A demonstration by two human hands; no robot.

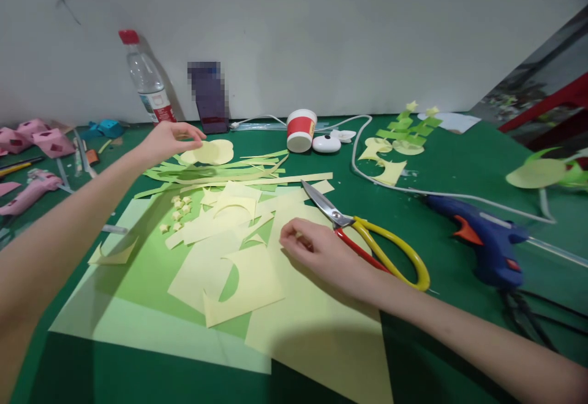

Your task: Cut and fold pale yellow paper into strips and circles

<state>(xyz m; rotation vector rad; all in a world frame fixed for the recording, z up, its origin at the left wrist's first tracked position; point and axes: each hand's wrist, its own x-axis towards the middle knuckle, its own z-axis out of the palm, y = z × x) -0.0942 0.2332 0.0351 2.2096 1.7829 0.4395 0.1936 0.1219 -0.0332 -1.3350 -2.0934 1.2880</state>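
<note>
My left hand (177, 139) reaches over the back of the table, its thumb and fingertips pinched at the upper edge of pale yellow paper circles (211, 152). Whether a circle is between the fingertips is hidden. The circles overlap on green paper strips (202, 173). My right hand (324, 251) lies loosely curled on a yellow paper sheet (316, 330), with nothing visible in it. Beside it are scissors (340, 218) with one yellow and one red handle, blades partly crossed. Paper offcuts (250, 281) and small folded paper stars (178, 214) lie between the hands.
A blue glue gun (487, 239) and a white cable (427, 193) lie at the right. Along the wall stand a bottle (149, 79), a phone (211, 101) and a paper cup (301, 130). Pink paper pieces (34, 138) sit far left; a green paper plant (408, 131) stands back right.
</note>
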